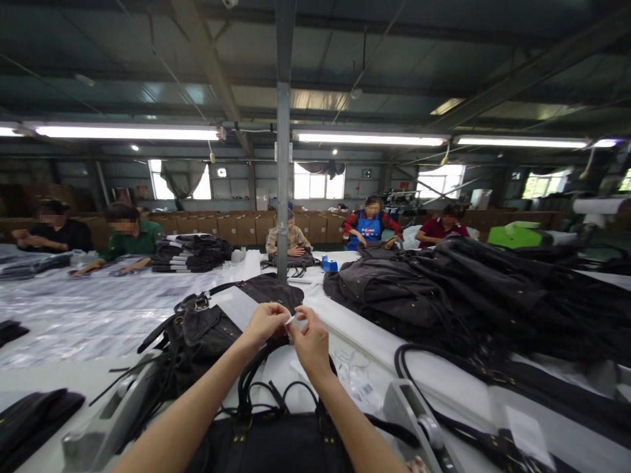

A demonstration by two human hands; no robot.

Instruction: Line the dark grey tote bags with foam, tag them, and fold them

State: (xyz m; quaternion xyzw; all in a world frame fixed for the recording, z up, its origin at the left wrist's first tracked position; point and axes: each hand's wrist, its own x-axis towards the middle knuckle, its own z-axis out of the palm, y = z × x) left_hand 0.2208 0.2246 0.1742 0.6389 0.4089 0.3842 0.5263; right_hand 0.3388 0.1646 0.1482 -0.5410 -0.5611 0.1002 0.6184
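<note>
Both hands meet above a black handbag [276, 441] that lies close to me, its handles reaching up toward them. My left hand [269, 322] is closed in a pinch on one end of a small white strip [289, 320]. From the other side, my right hand [310, 335] pinches the same strip, fingers curled. Whether the strip is a tag or tape I cannot tell. Just beyond my left hand lies another black bag [202, 328] with buckles, a pale sheet [231, 305] across it. Small clear plastic packets [362, 384] are scattered right of my right hand.
A large heap of black bags [444, 289] covers the table's right side. Clear plastic bags [98, 309] spread over the left. A metal post [282, 197] rises ahead. Grey tape dispensers [111, 420] flank the near bag. Several co-workers sit across the table, one in a blue apron [369, 230].
</note>
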